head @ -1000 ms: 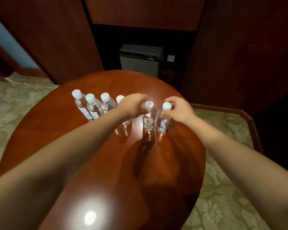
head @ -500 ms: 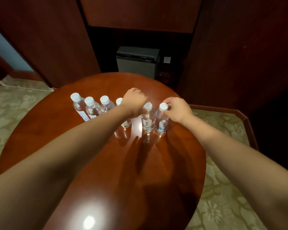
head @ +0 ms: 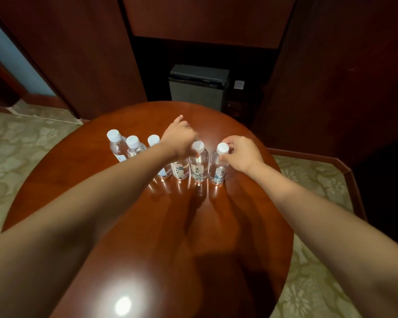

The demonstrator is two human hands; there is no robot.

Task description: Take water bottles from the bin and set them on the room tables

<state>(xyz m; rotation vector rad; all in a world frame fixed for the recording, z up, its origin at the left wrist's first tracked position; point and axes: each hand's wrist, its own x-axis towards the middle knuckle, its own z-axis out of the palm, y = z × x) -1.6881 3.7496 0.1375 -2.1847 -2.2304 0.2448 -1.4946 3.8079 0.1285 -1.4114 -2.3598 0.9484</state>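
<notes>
Bottles of water, 6 in all, stand upright in a row across the far half of the round wooden tabletop (head: pixel 78 180), each clear with a white cap. From the left: bottle 1 (head: pixel 115 145), bottle 2 (head: pixel 133 146), bottle 3 (head: pixel 153 140), bottle 4 (head: pixel 180 171) with its cap hidden, bottle 5 (head: pixel 199 164) and bottle 6 (head: pixel 218 166). The left hand (head: pixel 180 140) curls over the top of bottle 4; how tightly it closes cannot be told. The right hand (head: pixel 241 153) pinches the cap of bottle 6 between its fingertips. Each bottle looks nearly full. Labels on bottles 4, 5 and 6 carry dark characters and a blue picture, too small to read. The near half of the tabletop lies bare and glossy, with a lamp's glare near the front edge. Beyond the far edge a grey mini fridge (head: pixel 198 88) sits in a dark wood alcove; patterned carpet (head: pixel 21 143) surrounds the table.
</notes>
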